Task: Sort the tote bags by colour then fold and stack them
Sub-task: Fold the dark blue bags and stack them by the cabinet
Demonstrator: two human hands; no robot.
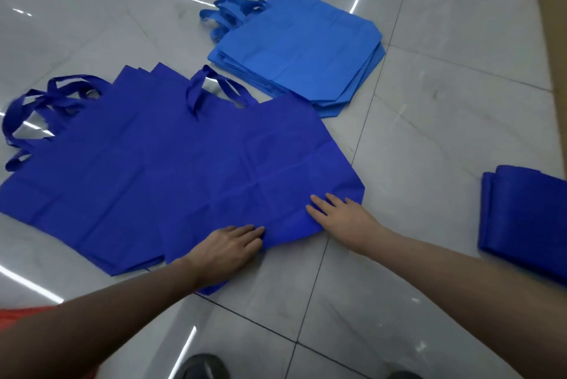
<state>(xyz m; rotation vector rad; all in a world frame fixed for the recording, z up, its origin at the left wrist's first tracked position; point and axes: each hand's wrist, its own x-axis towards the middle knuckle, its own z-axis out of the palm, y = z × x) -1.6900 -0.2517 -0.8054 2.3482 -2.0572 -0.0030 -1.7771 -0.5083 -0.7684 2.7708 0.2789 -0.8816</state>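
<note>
The near edge of the top dark blue tote bag is being pressed onto the tiled floor by both hands. The left hand is being laid flat, its fingers straight and close together. The right hand is being laid flat too, its fingers slightly fanned. Nothing is being gripped or pinched by either.

The bag is lying spread out ahead of the fingertips, with its handles at the far end. It is overlapping the loose dark blue pile, which is stretching away to the left of the left fingers. The light blue stack is lying well beyond the right fingertips, and a folded dark blue stack is lying well to the right of the right hand.

Several risks are being judged likely:
- **Skewed fold:** The tiles look glossy, so if the bag is pushed with flat palms it could slide rather than crease.
- **Two folded as one:** Because the bag is overlapping the pile, neighbouring bags could be dragged along with it.
- **Loose handles:** The handles could be left sticking out of the fold.
- **Wrong stack:** The two blues are close in shade, so a bag could be misplaced under the glare.

No brand, label or writing is being shown on any bag, so none can be read.
</note>
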